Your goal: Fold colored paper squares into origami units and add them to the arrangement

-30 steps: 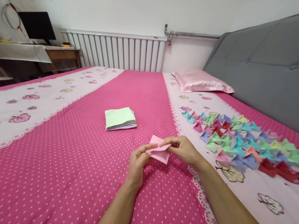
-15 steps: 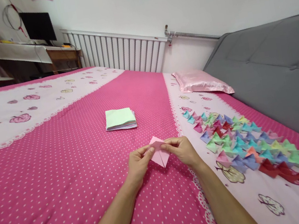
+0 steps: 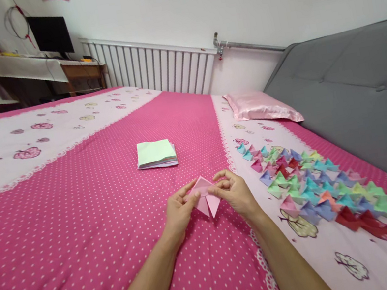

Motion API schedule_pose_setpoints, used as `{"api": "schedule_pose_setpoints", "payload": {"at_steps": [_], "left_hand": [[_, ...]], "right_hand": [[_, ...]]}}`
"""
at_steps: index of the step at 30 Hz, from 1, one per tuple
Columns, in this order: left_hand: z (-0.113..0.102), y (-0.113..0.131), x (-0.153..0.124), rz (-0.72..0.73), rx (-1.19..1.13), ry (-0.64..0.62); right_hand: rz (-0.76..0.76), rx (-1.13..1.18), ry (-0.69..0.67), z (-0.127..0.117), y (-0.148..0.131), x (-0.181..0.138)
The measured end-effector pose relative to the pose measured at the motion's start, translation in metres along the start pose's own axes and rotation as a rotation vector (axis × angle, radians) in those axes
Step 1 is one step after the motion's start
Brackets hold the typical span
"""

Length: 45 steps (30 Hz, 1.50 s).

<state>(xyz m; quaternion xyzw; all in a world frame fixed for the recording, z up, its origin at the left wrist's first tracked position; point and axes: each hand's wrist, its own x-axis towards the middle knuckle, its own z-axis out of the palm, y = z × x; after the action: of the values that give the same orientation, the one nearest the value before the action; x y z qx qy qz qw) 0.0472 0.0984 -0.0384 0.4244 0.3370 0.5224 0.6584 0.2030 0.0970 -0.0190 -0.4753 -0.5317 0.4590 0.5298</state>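
Between my hands is a pink folded paper (image 3: 203,188), its top corner pointing away from me and its two lower points spread slightly apart. My left hand (image 3: 181,212) pinches its left side between thumb and fingers. On the right side, my right hand (image 3: 236,193) has its thumb pressed on the paper, with the index finger lifted and curved behind it. Beyond my hands lies a stack of square paper sheets (image 3: 156,153), pale green on top. To the right stand rows of small folded paper boats (image 3: 309,184) in many colours.
The bed (image 3: 91,223) has a pink dotted cover with white printed bands. A pink satin pillow (image 3: 262,108) rests near the grey headboard (image 3: 353,72). A radiator (image 3: 153,64) runs along the wall, and a desk with a monitor (image 3: 50,34) stands at far left.
The two lower points of the pink folded paper have parted, leaving a gap between them. My right index finger has lifted away from the paper's upper edge.
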Motion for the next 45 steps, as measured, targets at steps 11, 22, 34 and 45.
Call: {"api": "schedule_pose_setpoints", "payload": {"at_steps": [11, 22, 34, 45], "left_hand": [[-0.006, -0.008, 0.004, -0.019, 0.056, 0.077], [-0.006, -0.007, 0.008, -0.016, -0.053, 0.139], [-0.006, -0.010, 0.005, -0.013, 0.045, 0.097], [-0.006, -0.008, 0.007, -0.025, 0.002, 0.126]], "right_hand": [[-0.026, -0.044, -0.262, -0.003, -0.003, -0.001], [-0.040, -0.186, -0.065, -0.005, -0.005, 0.000], [-0.157, -0.407, 0.100, 0.006, -0.007, -0.004], [-0.030, -0.134, 0.072, -0.005, -0.005, 0.000]]}}
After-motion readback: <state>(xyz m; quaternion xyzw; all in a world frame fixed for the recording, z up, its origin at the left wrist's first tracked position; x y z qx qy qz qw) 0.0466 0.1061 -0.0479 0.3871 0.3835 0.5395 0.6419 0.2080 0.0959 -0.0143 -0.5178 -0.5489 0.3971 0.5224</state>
